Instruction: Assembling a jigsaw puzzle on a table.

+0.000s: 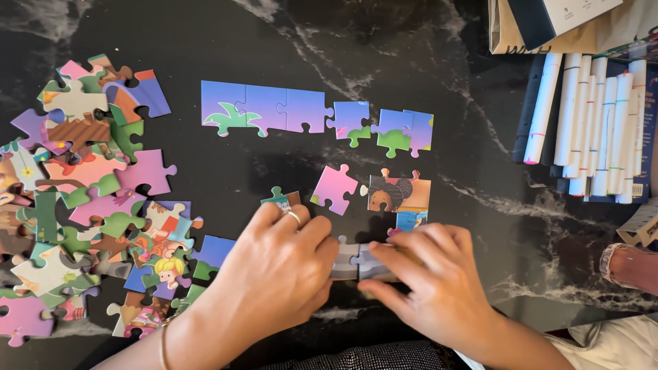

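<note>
Both my hands rest on a black marble table [425, 55] over two grey puzzle pieces [351, 259]. My left hand [274, 274], a ring on one finger, presses the left grey piece; my right hand [428, 281] pinches the right one against it. Just above them lie a pink piece [334, 188], a piece showing a dark-haired figure [399, 193] and a small blue piece [410, 220]. A joined row of purple pieces with green leaves [274, 108] stretches across the middle.
A heap of loose colourful puzzle pieces [89, 199] fills the left side. A box of white markers [596, 123] and a cardboard box [548, 27] sit at the top right. Another person's wrist with a bracelet [627, 264] shows at the right edge.
</note>
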